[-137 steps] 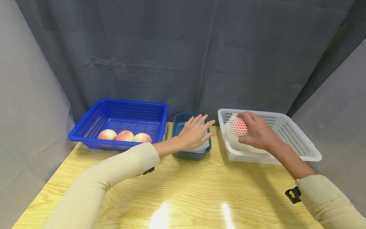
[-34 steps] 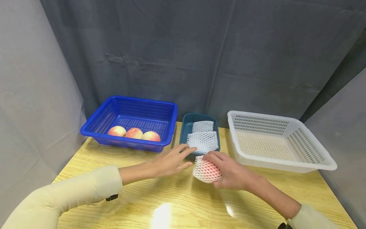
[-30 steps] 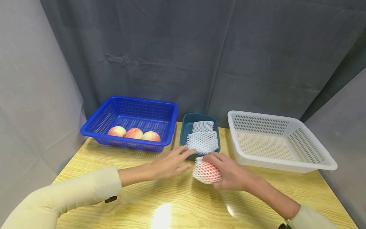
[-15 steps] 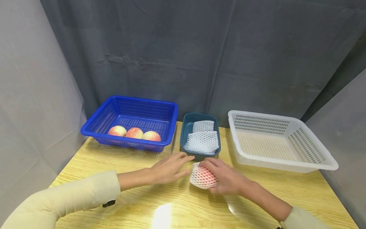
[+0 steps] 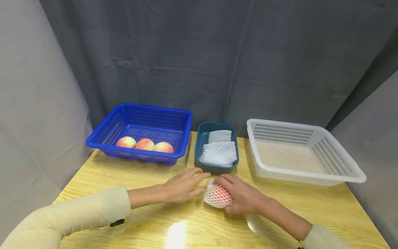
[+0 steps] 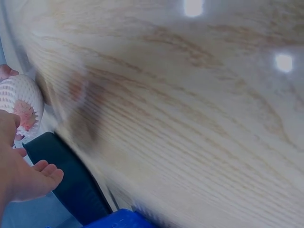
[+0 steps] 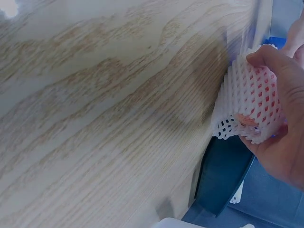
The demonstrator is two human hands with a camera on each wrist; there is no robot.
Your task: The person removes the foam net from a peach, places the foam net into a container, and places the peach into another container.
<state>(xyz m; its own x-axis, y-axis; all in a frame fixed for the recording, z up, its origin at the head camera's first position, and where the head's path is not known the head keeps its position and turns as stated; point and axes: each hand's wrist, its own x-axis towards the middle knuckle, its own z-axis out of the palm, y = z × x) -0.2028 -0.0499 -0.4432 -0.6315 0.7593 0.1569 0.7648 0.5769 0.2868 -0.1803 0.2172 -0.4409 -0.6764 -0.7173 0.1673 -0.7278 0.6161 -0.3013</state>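
Note:
My right hand (image 5: 244, 194) grips a peach in a white foam net (image 5: 218, 195), low over the table in front of the teal box. In the right wrist view, the thumb lies across the netted peach (image 7: 259, 97), and its reddish skin shows through the mesh and at the net's open end. Just to the left, my left hand (image 5: 183, 186) reaches toward the peach with its fingers extended, holding nothing. The left wrist view has that hand (image 6: 26, 178) beside the netted peach (image 6: 21, 102). Foam nets (image 5: 219, 153) lie flat in the teal box (image 5: 199, 152).
At the left, a blue basket (image 5: 183, 138) holds three bare peaches (image 5: 144, 144) along its near side. A white perforated basket (image 5: 286, 157) stands right of the teal box. A dark grey curtain (image 5: 174, 62) hangs behind the wooden table (image 5: 149, 228).
Earlier, my right hand held the netted peach over the white basket and my left hand was over the teal box. Both came down before the box, then drifted slightly nearer me.

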